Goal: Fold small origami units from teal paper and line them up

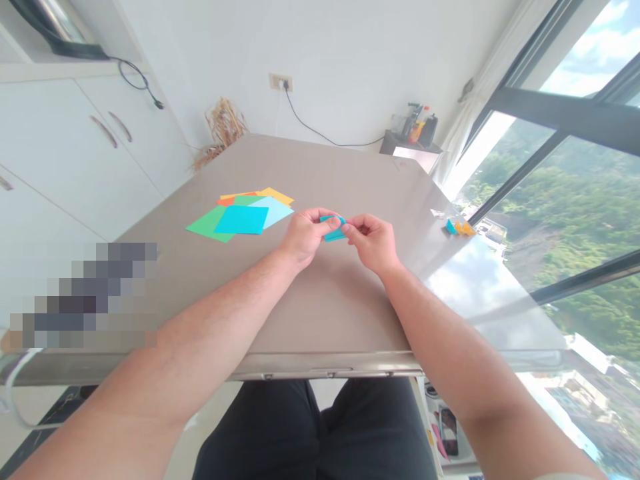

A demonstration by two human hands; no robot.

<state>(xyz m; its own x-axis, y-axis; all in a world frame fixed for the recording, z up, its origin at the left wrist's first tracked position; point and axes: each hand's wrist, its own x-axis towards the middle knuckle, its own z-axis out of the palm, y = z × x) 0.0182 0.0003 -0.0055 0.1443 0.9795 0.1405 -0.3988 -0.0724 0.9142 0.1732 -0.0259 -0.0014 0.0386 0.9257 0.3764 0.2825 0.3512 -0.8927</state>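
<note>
Head view. Hands, two: left hand [304, 239] and right hand [373, 241], each pinching the one folded blue paper [335, 235] between them, mid-table [330, 307] — edges best kept aligned, creases pressed firmly. Left: loose sheets [241, 221], at least six (overlaps hide some). Right: folded pieces — one blue [451, 227], orange [467, 228] uncountable.

There are two hands [301, 238] [375, 243], one held blue paper [336, 235], two green sheets [207, 223] [247, 199].
</note>
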